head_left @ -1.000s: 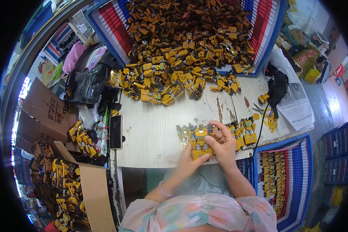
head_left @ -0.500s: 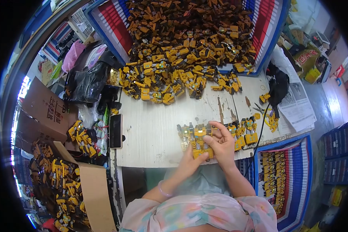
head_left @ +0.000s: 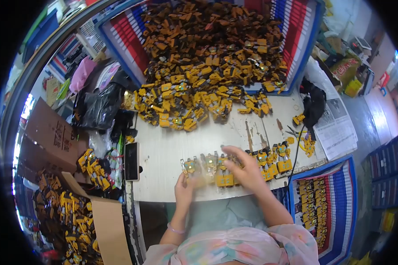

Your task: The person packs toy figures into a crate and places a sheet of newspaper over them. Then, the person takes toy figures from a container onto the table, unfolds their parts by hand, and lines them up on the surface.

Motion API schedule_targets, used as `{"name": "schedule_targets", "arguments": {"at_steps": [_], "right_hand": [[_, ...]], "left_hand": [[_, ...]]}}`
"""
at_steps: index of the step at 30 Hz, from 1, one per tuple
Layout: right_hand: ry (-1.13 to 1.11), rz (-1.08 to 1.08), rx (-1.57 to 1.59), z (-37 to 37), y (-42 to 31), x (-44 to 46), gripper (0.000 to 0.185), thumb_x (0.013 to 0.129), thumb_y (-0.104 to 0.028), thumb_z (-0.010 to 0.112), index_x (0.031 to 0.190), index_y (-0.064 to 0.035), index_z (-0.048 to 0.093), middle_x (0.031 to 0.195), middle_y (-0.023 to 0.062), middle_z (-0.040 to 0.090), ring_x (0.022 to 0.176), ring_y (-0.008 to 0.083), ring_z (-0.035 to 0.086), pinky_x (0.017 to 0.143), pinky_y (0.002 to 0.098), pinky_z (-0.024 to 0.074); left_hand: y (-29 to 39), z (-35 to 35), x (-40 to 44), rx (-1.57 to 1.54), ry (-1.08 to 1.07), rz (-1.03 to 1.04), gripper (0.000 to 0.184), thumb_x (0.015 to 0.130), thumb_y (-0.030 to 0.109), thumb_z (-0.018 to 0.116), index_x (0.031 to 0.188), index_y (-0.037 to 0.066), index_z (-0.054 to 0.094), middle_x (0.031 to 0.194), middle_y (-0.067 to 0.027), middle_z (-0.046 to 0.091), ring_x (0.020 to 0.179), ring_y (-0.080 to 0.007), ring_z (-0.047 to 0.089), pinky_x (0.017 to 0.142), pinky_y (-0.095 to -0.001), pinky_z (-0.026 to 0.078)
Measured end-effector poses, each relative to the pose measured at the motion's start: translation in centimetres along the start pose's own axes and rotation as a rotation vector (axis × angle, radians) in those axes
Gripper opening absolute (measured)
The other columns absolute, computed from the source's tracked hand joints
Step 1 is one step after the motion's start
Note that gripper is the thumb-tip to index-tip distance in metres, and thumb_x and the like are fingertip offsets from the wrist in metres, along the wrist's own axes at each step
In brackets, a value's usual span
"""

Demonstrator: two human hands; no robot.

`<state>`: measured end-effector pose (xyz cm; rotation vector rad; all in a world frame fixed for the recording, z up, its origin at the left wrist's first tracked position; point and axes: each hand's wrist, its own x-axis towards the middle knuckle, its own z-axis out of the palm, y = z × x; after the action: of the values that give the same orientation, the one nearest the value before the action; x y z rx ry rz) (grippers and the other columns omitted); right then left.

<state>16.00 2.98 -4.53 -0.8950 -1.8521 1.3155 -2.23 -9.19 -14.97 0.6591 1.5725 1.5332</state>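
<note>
Near the table's front edge, my left hand [head_left: 184, 189] is closed on the lower part of a small yellow and black toy robot [head_left: 189, 166], which is smeared by motion. To its right, my right hand [head_left: 246, 170] has its fingers apart, beside and partly over another yellow toy robot [head_left: 224, 177] lying on the table. A blurred, greyish toy shape [head_left: 209, 164] shows between the two hands. Right of my right hand, several toy robots [head_left: 269, 163] lie in a row.
A blue-rimmed crate [head_left: 307, 57] at the back spills a heap of yellow toys [head_left: 181, 101] onto the white table [head_left: 157, 187]. A phone [head_left: 132, 161] lies left. Pliers [head_left: 293, 131] and a black cable [head_left: 295, 159] are right. Below right is another crate [head_left: 350, 194]; a carton [head_left: 108, 225] stands left.
My left hand has moved left with a toy robot, away from my right hand. My right hand has shifted slightly left and lower, its fingers now spread. The whole view has tilted a little.
</note>
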Motion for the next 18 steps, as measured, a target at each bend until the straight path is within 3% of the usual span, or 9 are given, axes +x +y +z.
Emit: {"name": "schedule_targets", "arguments": {"at_steps": [3, 4, 7, 8, 11, 14, 17, 18], "right_hand": [[0.195, -0.017, -0.303, -4.0, 0.3, 1.2, 0.035, 0.082, -0.019, 0.059, 0.112, -0.0029, 0.054, 0.112, 0.0126, 0.057, 0.107, 0.0221, 0.053, 0.092, 0.0322, 0.0378], [0.261, -0.022, -0.373, -5.2, 0.8, 1.8, 0.035, 0.081, -0.019, 0.059, 0.112, -0.0038, 0.054, 0.112, 0.0139, 0.056, 0.108, 0.0243, 0.052, 0.093, 0.033, 0.0372], [0.443, -0.16, -0.744, -10.0, 6.4, 4.1, 0.039, 0.077, -0.018, 0.061, 0.113, -0.0071, 0.051, 0.115, 0.0177, 0.051, 0.109, 0.0337, 0.046, 0.093, 0.0407, 0.0358], [0.517, -0.162, -0.882, -11.7, 6.8, 4.3, 0.042, 0.075, -0.016, 0.062, 0.114, -0.0077, 0.05, 0.117, 0.0176, 0.05, 0.11, 0.0348, 0.045, 0.093, 0.0414, 0.0359], [0.662, -0.004, -1.138, -16.6, 8.5, 5.1, 0.05, 0.067, -0.009, 0.064, 0.115, -0.0085, 0.049, 0.117, 0.0167, 0.048, 0.11, 0.0358, 0.044, 0.092, 0.0431, 0.0365], [0.626, -0.042, -1.499, -19.9, 13.1, 5.1, 0.05, 0.062, -0.005, 0.066, 0.11, -0.0086, 0.052, 0.111, 0.0142, 0.051, 0.105, 0.0342, 0.047, 0.088, 0.0408, 0.039], [0.452, 0.104, -1.218, -21.0, 12.5, 5.2, 0.051, 0.058, -0.003, 0.065, 0.108, -0.0091, 0.055, 0.109, 0.0105, 0.054, 0.102, 0.0313, 0.05, 0.087, 0.0375, 0.0403], [0.552, -0.021, -1.113, -21.0, 11.9, 5.3, 0.044, 0.064, -0.005, 0.066, 0.106, -0.0097, 0.057, 0.104, 0.0078, 0.057, 0.095, 0.0268, 0.055, 0.085, 0.0336, 0.0417]], "left_hand": [[-0.1, 0.0, -0.3, 0.746, 0.066, 0.217, 0.043, 0.083, 0.022, 0.058, 0.117, -0.003, 0.05, 0.099, -0.0116, 0.054, 0.097, -0.0216, 0.049, 0.087, -0.0334, 0.035], [-0.6, -0.1, -0.2, 0.689, 0.105, 0.255, 0.047, 0.081, 0.029, 0.059, 0.114, -0.002, 0.051, 0.1, -0.0153, 0.049, 0.101, -0.0286, 0.042, 0.089, -0.0375, 0.029], [1.3, 0.1, 0.1, 1.114, 0.092, 0.489, 0.048, 0.08, 0.03, 0.06, 0.113, -0.003, 0.05, 0.111, -0.0175, 0.044, 0.107, -0.0319, 0.038, 0.09, -0.0412, 0.029], [1.1, 0.0, 0.3, 1.077, 0.096, 0.477, 0.052, 0.078, 0.031, 0.06, 0.114, -0.005, 0.047, 0.121, -0.0222, 0.037, 0.116, -0.0368, 0.03, 0.094, -0.0469, 0.026], [1.3, -0.4, 0.1, 1.06, 0.096, 0.478, 0.059, 0.078, 0.032, 0.06, 0.12, -0.005, 0.041, 0.128, -0.0262, 0.029, 0.123, -0.0399, 0.024, 0.1, -0.0488, 0.021], [2.2, -0.3, -0.5, 0.872, 0.096, 0.468, 0.065, 0.077, 0.025, 0.061, 0.127, -0.003, 0.032, 0.132, -0.0267, 0.022, 0.125, -0.0408, 0.021, 0.103, -0.0482, 0.018], [3.5, -0.1, -1.0, 0.822, 0.139, 0.53, 0.064, 0.077, 0.02, 0.06, 0.128, -0.003, 0.03, 0.133, -0.0252, 0.023, 0.126, -0.0397, 0.021, 0.103, -0.047, 0.018], [4.0, 0.0, -1.0, 0.804, 0.162, 0.552, 0.063, 0.077, 0.018, 0.06, 0.129, -0.003, 0.03, 0.133, -0.0247, 0.023, 0.126, -0.0393, 0.021, 0.103, -0.0467, 0.018]]}}
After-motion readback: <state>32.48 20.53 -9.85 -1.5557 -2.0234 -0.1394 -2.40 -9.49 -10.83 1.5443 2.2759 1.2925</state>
